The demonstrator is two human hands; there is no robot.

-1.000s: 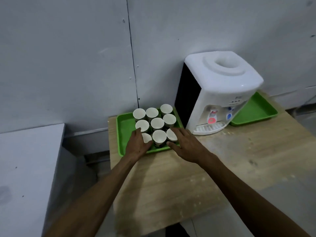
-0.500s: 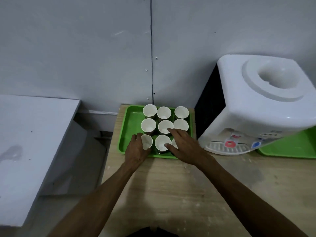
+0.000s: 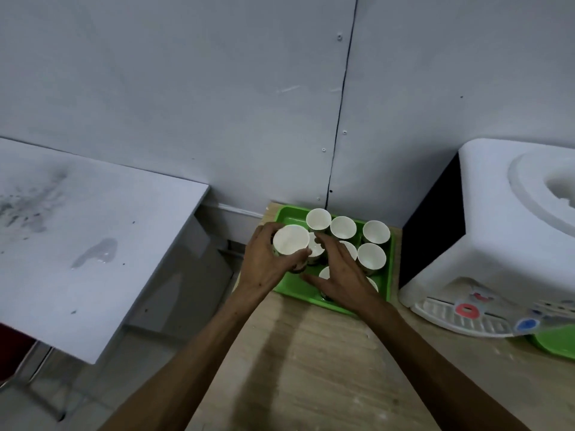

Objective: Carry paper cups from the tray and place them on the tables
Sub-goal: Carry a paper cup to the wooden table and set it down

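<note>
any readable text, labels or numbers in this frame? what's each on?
None readable.
Water dispenser: small marks above the red and blue taps, too blurred to read.
Paper cup gripped by the left hand: dark print on its side, mostly hidden, illegible.
Green tray: no text.

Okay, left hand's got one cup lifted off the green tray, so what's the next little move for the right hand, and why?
Probably close the right hand on the near cup under its spread fingers and lift it. The left hand already grips a raised paper cup, while the right holds nothing and hovers over the cups on the green tray.
</note>
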